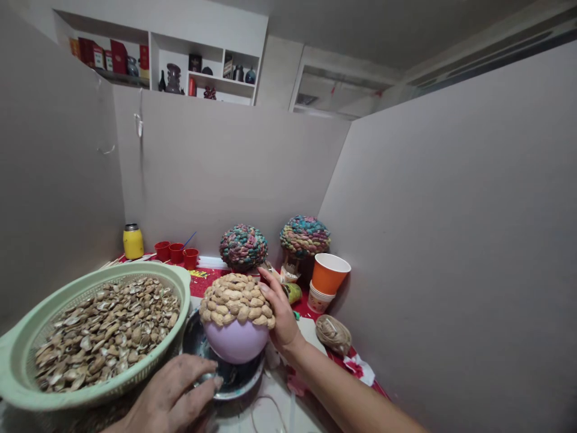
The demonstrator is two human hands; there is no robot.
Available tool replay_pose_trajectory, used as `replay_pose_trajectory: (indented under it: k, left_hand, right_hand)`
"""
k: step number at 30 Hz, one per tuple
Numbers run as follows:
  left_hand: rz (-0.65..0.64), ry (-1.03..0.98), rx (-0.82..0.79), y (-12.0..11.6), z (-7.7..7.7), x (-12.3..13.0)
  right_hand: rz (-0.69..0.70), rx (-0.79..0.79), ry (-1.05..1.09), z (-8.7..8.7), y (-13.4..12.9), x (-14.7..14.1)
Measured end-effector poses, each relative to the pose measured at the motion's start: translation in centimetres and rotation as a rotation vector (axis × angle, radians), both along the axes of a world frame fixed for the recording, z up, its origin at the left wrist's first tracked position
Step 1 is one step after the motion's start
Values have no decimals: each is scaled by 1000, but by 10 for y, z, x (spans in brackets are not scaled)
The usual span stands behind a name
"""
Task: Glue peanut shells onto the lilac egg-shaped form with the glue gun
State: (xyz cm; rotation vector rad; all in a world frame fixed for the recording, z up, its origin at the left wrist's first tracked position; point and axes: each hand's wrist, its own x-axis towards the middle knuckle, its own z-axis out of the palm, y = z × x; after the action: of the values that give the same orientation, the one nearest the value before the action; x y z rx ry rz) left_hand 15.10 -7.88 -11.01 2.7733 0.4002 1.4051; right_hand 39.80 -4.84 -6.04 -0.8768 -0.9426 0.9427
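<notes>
Right hand [280, 313] spread against a lilac balloon [237, 343] capped with peanut shells [237, 297], over a dark bowl [192, 337] between the hands, left hand [180, 385] loosely curled, fingers parted, nothing visibly held, green colander [184, 281] just beyond it

Peanut shells [237, 297] rough and matt — the lilac ball [237, 341] smooth, softly glossy — the green basket [15, 361] plastic.

Your right hand [283, 316] bears against the right side of the peanut-shell layer [237, 299] covering the lilac ball's [237, 341] top. The ball sits at the dark bowl [196, 340]. Your left hand [174, 388], fingers parted, reaches over the bowl. The green basket [184, 279], left, contains loose shells [117, 331].
</notes>
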Motion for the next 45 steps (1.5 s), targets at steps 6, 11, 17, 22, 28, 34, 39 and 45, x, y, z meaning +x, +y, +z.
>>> replay_pose_trajectory:
  k: [6, 11, 17, 22, 28, 34, 39, 45]
  left_hand:
    - [215, -82, -220, 2, 26, 21]
    - [305, -50, -424, 17, 24, 42]
    - [306, -26, -452, 26, 13, 47]
    - [313, -47, -487, 27, 9, 44]
    - [288, -25, -511, 26, 9, 39]
    - [264, -24, -535, 26, 11, 37]
    - [245, -25, -492, 24, 11, 33]
    - [159, -16, -268, 6, 11, 25]
  right_hand:
    - [11, -49, -2, 1, 0, -9]
    - [34, -72, -13, -4, -2, -10]
    - [52, -89, -120, -9, -2, -9]
    - [-3, -71, -297, -1, -6, -1]
    - [-118, -94, -728, 16, -44, 42]
    - [-111, -278, -1275, 17, -92, 67]
    - [-68, -422, -1531, 10, -108, 65]
    - [-41, -502, -1649, 0, -118, 63]
